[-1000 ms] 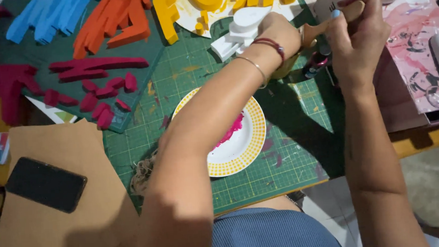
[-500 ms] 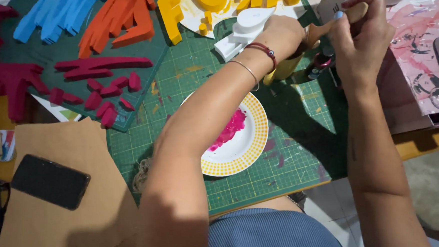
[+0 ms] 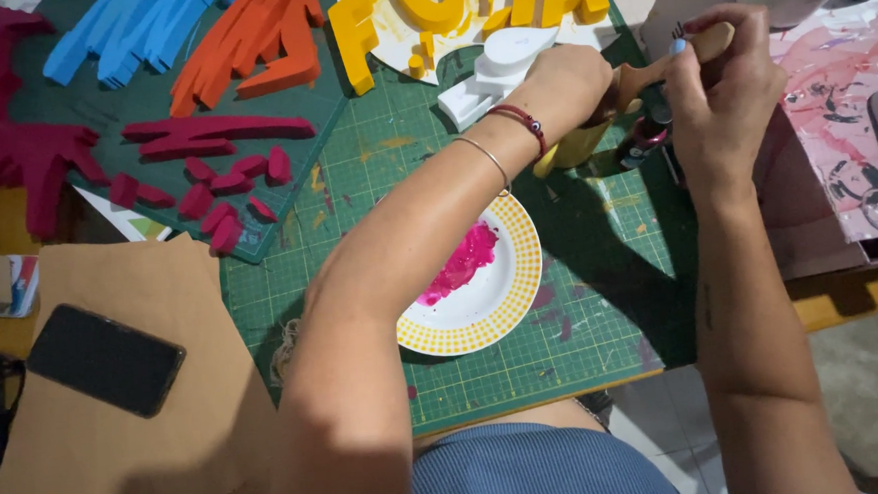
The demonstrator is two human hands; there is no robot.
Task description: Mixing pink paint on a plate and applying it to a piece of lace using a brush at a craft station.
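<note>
Brush work is what we see: our right hand (image 3: 726,87) is closed around the wooden handle of a brush (image 3: 668,60), fingers pinched near its upper end. Our left hand (image 3: 570,80) is curled shut around a yellow cup (image 3: 576,145), which sits just below its palm; the brush slants down between both hands toward that cup. A small dark bottle (image 3: 644,138) stands just beside the cup, under our right hand.

Below our left forearm lies a white plate (image 3: 492,294) with a yellow dotted rim and a smear of pink paint (image 3: 460,261). It rests on a green cutting mat (image 3: 582,300) spread over the desk (image 3: 852,295).

Above our left hand sit yellow foam letters (image 3: 466,5) and a white foam piece (image 3: 495,69). Far to the left of both hands lie orange (image 3: 248,41), blue (image 3: 127,33) and dark pink foam pieces (image 3: 213,139). Well below those, a black phone (image 3: 104,360) rests on brown cardboard (image 3: 100,465). To the right of our right hand is a paint-smeared sheet (image 3: 833,126).
</note>
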